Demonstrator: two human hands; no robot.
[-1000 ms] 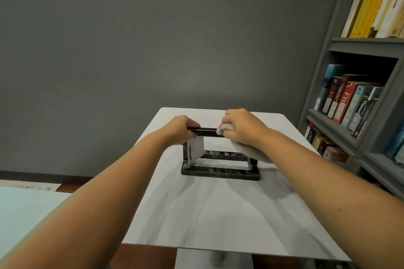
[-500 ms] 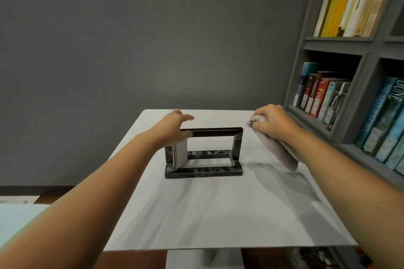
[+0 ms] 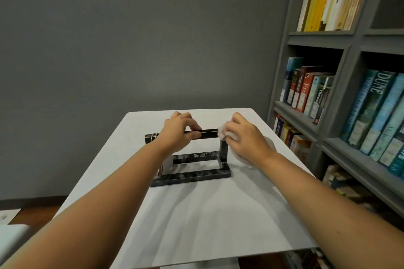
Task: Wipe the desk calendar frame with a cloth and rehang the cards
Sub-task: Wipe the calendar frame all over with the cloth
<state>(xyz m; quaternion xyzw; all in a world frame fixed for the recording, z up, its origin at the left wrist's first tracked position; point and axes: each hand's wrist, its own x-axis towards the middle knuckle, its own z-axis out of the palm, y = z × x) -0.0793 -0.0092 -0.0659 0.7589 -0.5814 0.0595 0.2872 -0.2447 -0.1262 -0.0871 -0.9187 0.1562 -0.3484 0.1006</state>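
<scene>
The dark calendar frame stood near the middle of the white table. The left hand was closed around its top bar, holding it steady. The right hand was clenched on a pale cloth, pressing it against the bar's right end (the upper corner). The cards hung at the frame's left end, behind the left forearm.

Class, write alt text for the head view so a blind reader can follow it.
Two bare hands work on a black frame on a white table: the left hand holds its top bar, the right hand presses a cloth to the right corner. Cards hang at left; bookshelves stand right.
</scene>
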